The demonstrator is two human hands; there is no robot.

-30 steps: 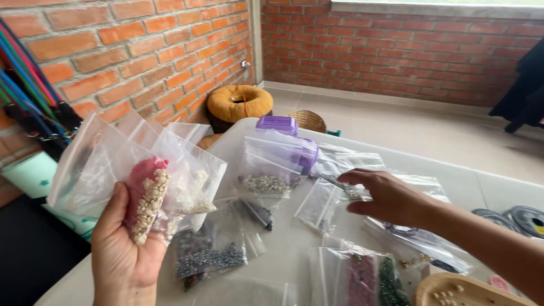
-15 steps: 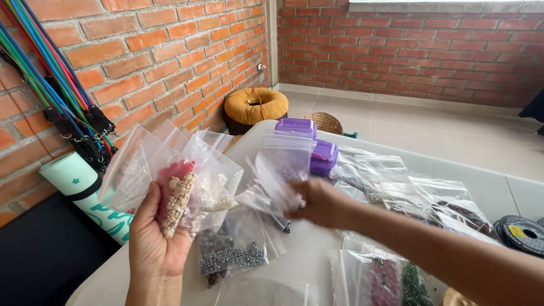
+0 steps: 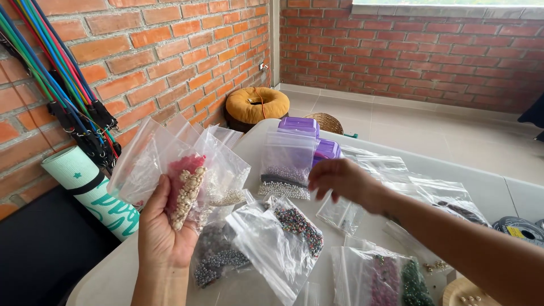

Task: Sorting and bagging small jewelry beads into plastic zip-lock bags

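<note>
My left hand is raised and grips a fan of several clear zip bags holding pink, cream and white beads. My right hand pinches the side of another clear bag with silver beads and holds it upright just right of the fan, above the white table. Below them lies a clear bag of mixed dark beads, and a bag of grey beads rests beside my left wrist.
Purple plastic boxes stand at the table's far side. More clear bags and a bag of pink and green beads cover the right. A wooden bowl, wire spools, a rolled mat, a brick wall and an orange cushion surround it.
My right hand moved left from the bags on the table and lifted the silver-bead bag up toward the fan in my left hand. The view shifted slightly left.
</note>
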